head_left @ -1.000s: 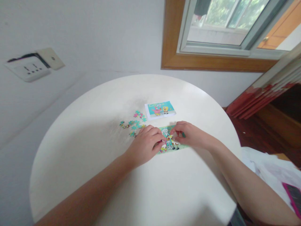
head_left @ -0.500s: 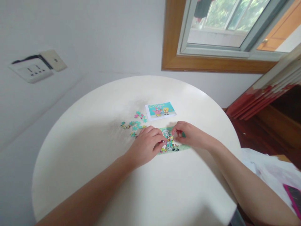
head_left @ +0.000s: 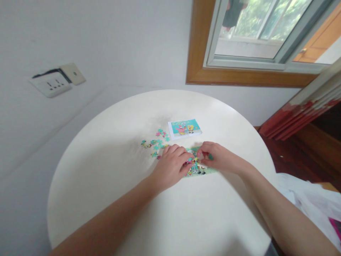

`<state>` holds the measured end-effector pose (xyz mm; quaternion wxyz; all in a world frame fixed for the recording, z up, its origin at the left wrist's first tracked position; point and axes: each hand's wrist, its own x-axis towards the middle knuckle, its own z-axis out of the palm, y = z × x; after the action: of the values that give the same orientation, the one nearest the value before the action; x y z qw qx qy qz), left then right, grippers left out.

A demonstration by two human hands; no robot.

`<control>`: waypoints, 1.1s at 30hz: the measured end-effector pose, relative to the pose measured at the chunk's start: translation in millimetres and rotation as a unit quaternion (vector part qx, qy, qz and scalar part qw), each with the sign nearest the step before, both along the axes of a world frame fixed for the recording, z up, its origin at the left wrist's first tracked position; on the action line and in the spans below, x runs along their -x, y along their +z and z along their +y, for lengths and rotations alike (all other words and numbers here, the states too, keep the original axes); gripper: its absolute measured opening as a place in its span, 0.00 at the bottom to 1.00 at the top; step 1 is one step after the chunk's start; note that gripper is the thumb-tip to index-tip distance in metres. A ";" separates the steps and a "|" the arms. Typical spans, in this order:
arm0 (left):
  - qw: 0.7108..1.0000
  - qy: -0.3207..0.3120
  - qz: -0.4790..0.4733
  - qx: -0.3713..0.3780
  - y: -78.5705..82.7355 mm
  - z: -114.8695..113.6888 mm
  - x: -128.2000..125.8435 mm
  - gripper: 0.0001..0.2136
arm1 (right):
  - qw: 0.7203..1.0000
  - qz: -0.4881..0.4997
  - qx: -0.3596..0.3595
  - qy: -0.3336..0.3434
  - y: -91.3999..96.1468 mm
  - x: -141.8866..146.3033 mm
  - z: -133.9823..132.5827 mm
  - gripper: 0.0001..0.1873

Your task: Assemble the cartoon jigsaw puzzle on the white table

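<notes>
A partly assembled cartoon jigsaw puzzle (head_left: 195,170) lies flat on the white table, green along its lower edge. My left hand (head_left: 174,161) rests over its left side, thumb and forefinger closed at a small pinkish puzzle piece (head_left: 188,161). From the right, my right hand (head_left: 217,156) pinches a small yellowish puzzle piece (head_left: 196,159) between thumb and forefinger, low over the puzzle's middle. The fingers cover much of the puzzle, so how the pieces fit there is hidden. Several loose pieces (head_left: 159,143) lie scattered beyond my left hand.
A picture card (head_left: 185,128) with two cartoon figures lies behind the puzzle. The round white table (head_left: 106,170) meets a wall with a socket (head_left: 54,84) and a wood-framed window (head_left: 253,73). White plastic bags (head_left: 306,202) and a red curtain (head_left: 287,121) are at right.
The whole view has shifted slightly, so everything appears further right and lower. Both hands stay at the puzzle, with their fingertips a little closer together.
</notes>
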<state>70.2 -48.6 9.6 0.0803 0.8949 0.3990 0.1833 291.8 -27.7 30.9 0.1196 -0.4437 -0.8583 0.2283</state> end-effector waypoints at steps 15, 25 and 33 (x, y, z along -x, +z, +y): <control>1.000 0.009 0.019 -0.020 -0.7 -1.4 -1.4 0.12 | 0.999 -0.049 0.007 -0.008 2.2 3.9 -3.1 0.13; 0.999 0.020 0.024 -0.003 1.9 -2.4 -3.4 0.11 | 0.999 -0.032 0.024 -0.019 2.7 5.3 -3.3 0.13; 0.999 0.018 0.028 -0.003 0.9 -2.8 -2.2 0.13 | 0.999 -0.002 0.030 -0.028 4.0 6.1 -4.2 0.13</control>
<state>72.4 -51.4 10.5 0.0632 0.8926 0.4165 0.1605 285.7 -31.9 34.9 0.1103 -0.4713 -0.8387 0.2497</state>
